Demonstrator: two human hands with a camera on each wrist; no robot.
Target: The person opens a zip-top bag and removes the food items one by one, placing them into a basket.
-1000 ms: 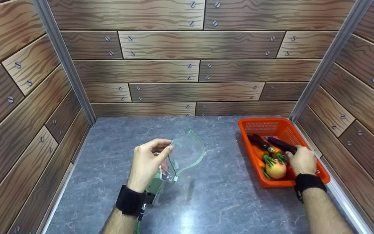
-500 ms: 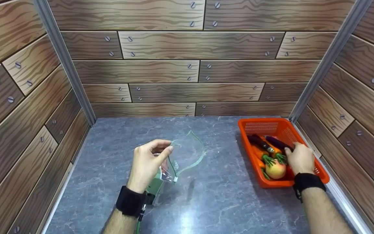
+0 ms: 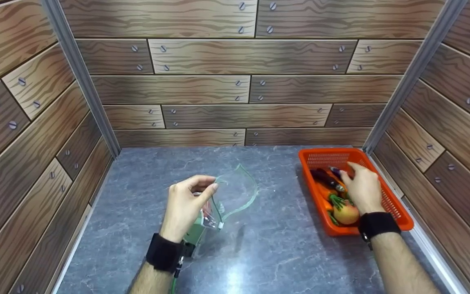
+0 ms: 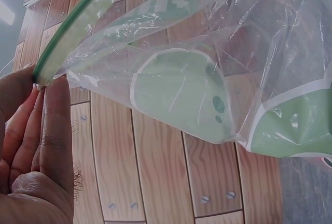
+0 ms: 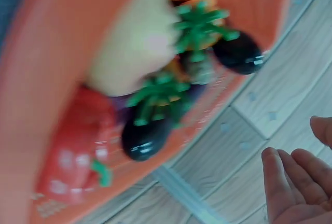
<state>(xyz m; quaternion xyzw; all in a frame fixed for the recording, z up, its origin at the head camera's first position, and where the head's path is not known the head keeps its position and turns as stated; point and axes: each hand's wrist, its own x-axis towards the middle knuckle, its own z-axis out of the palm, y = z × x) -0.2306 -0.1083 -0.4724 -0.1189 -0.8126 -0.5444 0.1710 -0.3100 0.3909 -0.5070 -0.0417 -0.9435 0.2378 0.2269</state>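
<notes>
My left hand (image 3: 186, 204) pinches the rim of a clear zip bag between thumb and fingers. In the left wrist view the bag (image 4: 176, 89) has a green seal strip and green printed patches, and its mouth gapes. Over the red-orange basket (image 3: 316, 200) hovers my right hand (image 3: 365, 190), thumb and fingers apart with nothing between them. Beneath it lie dark eggplants (image 3: 323, 176), carrots with green tops (image 5: 199, 27) and a pale yellow-red round fruit (image 3: 346, 213). A red pepper (image 5: 78, 146) shows in the right wrist view; my hand hides it in the head view.
Wood-patterned walls (image 3: 202, 90) enclose the grey marbled table (image 3: 145, 171) at the back and sides. The basket stands at the right, close to the right wall. A green cable (image 3: 173, 283) runs from my left wrist strap.
My right hand has moved from the basket's right side toward its back and left, with its fingers spreading over the purple eggplant. The left hand and bag have stayed put.
</notes>
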